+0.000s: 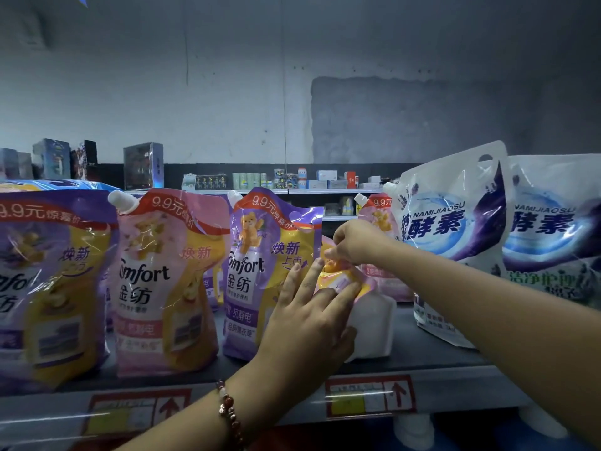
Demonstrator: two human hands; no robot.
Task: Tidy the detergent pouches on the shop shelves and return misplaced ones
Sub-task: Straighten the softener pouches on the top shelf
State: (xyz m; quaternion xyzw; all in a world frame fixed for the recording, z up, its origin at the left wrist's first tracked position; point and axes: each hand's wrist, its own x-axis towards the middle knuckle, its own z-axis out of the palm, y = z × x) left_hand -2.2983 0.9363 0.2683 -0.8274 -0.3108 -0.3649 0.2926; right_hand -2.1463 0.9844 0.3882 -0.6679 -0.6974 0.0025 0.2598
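Observation:
Comfort pouches stand in a row on the top shelf (439, 349): a purple one (45, 281) at far left, a pink one (162, 288), then another purple one (260, 271). Right of it a pink-and-yellow pouch (367, 307) leans with its white back showing. My left hand (312, 314) holds its lower side, fingers spread over the front. My right hand (354, 244) pinches its top edge. Another pink pouch (379, 219) stands behind. Two large white-and-blue pouches (455, 229) stand to the right.
Red-framed price tags (370, 397) are clipped to the shelf's front edge. White bottle caps (413, 429) show on the shelf below. A far shelf (292, 182) holds small boxes and jars. Dark boxes (143, 164) stand behind the pouches at left.

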